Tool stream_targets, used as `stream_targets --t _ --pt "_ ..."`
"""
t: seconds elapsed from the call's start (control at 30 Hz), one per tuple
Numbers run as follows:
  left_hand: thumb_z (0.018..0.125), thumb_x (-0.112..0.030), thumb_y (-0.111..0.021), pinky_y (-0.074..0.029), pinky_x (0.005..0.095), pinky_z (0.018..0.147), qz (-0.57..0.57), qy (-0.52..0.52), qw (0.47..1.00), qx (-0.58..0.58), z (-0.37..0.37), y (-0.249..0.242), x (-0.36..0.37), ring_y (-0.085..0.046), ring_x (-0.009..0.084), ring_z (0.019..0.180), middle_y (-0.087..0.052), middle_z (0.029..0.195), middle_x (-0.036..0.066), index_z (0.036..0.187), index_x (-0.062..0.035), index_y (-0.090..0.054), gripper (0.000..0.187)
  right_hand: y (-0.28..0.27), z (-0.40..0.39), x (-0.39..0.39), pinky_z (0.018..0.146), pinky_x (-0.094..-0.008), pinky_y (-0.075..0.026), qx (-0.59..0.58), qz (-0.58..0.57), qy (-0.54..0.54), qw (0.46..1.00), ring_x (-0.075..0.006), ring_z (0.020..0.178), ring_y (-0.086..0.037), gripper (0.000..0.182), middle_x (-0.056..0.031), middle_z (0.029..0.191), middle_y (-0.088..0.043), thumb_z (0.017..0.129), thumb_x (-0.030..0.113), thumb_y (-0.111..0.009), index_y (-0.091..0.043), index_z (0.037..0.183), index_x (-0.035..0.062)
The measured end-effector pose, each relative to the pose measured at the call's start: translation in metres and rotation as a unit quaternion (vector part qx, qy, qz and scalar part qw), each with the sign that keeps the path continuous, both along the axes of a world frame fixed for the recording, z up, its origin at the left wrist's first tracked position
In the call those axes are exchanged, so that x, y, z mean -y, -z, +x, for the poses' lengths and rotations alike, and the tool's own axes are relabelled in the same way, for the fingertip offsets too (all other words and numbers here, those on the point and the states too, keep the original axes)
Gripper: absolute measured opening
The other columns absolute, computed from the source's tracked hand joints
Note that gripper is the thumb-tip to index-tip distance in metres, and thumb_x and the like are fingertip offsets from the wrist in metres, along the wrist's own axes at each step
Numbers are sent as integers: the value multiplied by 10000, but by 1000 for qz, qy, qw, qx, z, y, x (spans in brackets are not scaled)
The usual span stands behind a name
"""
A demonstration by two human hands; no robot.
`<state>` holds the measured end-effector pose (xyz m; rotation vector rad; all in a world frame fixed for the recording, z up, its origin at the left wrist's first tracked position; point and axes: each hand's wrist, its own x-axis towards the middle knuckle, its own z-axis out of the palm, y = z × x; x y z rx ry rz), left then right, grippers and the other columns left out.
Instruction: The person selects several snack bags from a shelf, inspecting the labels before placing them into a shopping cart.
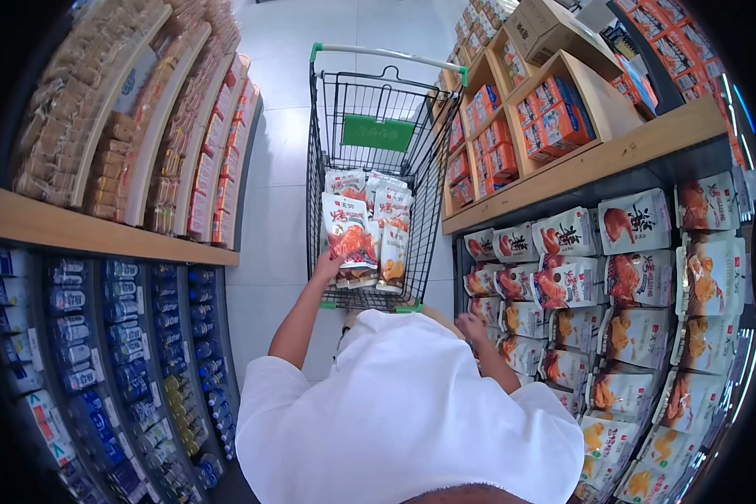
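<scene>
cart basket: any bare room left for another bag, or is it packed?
Free: the far half of the shopping cart, between the green panel and the standing snack bags. Crowded: the near end, where the left hand holds a bag. The right hand is at the packed right shelf.

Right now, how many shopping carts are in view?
1. The cart stands in the aisle ahead, between the shelves, with snack bags inside. The left hand holds one bag at its near end. Others may be out of frame.
</scene>
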<state>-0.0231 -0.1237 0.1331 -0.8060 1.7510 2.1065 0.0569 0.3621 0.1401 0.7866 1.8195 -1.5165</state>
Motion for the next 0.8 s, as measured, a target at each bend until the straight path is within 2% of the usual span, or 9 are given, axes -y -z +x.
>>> stream_targets --t 0.03,0.1,0.13,0.17,0.2,0.27,0.5,0.6,0.8 --pt "837 -171 -605 -486 264 534 5 -1 1000 3 -10 -7 4 -584 137 645 -614 795 70 937 21 -601 217 10 26 -15 415 -265 -381 -9 25 50 998 -130 537 -521 141 -45 688 -562 853 203 -500 -554 823 76" --pt "822 -195 -629 -464 273 520 -70 32 997 5 -31 -6 12 -587 128 668 -629 774 63 929 27 -612 247 20 71 -45 412 -311 -399 81 50 87 992 -181 477 -498 177 -47 570 -502 782 150 -492 -530 630 69" --pt "819 -181 -630 -497 289 551 -60 15 998 -4 -43 43 15 -597 147 737 -627 826 66 978 20 -607 258 59 103 -79 428 -335 -410 -58 169 -235 956 -206 488 -509 136 -67 574 -507 750 132 -515 -539 635 63" --pt "815 -168 -632 -531 305 582 -49 -2 999 -14 -58 80 21 -608 166 806 -626 878 70 1026 13 -602 280 107 136 -118 444 -358 -420 -236 351 -451 786 -231 498 -520 97 -87 578 -512 717 114 -538 -549 640 56" --pt "805 -157 -639 -565 337 644 9 -24 999 21 -67 45 18 -607 201 843 -613 931 83 1059 14 -587 311 110 148 -115 505 -341 -441 -57 249 -277 926 -214 533 -540 71 -87 619 -547 718 100 -545 -598 705 54" --pt "796 -108 -622 -573 350 574 -29 8 999 29 -90 76 23 -616 238 806 -599 981 110 1100 -22 -571 320 99 162 -103 571 -321 -462 106 184 15 977 -195 575 -559 117 -82 676 -585 731 91 -550 -645 784 49" --pt "784 -144 -578 -499 322 744 -182 -55 981 35 -157 145 13 -614 210 863 -618 1029 127 1091 -110 -607 310 15 133 -44 612 -300 -465 -112 155 -72 979 -176 624 -555 161 -49 795 -603 815 134 -530 -627 886 28" --pt "843 -101 -515 -391 261 363 -68 -113 989 60 -173 97 7 -547 144 547 -595 785 65 1192 -108 -523 349 -26 107 -26 590 -281 -464 -101 169 -99 976 -145 685 -564 216 -30 823 -614 870 219 -517 -613 939 39" --pt "842 -177 -479 -385 271 414 -85 -57 992 67 -142 109 -16 -535 134 547 -594 730 68 1046 -81 -586 250 -46 74 -26 528 -232 -439 0 99 22 995 -77 682 -550 199 -21 817 -617 876 224 -513 -564 1008 85"
